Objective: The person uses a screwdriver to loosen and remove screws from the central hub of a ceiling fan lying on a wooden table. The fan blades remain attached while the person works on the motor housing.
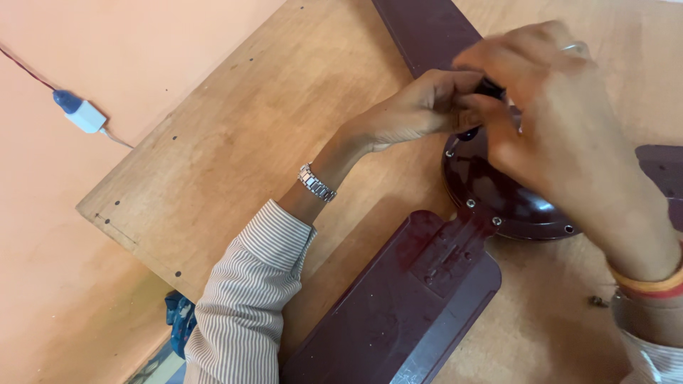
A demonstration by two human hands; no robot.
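Ceiling fan motor housing point(498, 195): dark maroon, round, lying on the wooden bench point(270, 135) toward its right edge, with three blades radiating from it. Near blade point(398, 313) runs to the bottom edge, fixed by a bracket point(452, 249) with screws showing; far blade point(427, 32) runs off the top edge; right blade point(662, 174) is cut by the right edge. Left hand point(420, 107): I have it reaching in from the lower left, fingers curled and pinched on a small dark part point(489, 88) at the hub's top. Right hand point(562, 121): arched over the same part, fingertips closed on it, blurred, so I cannot tell the exact grip. Step in hand, by my judgement: working that hub fitting; best done with one hand steadying and the other turning, wrists kept clear of the blades. Obstructions: the right hand hides most of the hub; the near blade crowds the left forearm. Other items: wristwatch point(316, 183) and striped sleeve point(245, 299) on the left arm; orange and red bangles point(651, 284) on the right wrist; a small loose screw-like piece point(599, 301) on the bench near the right wrist; white and blue plug point(82, 112) with red wire on the orange floor point(57, 270), beyond the bench's left corner.
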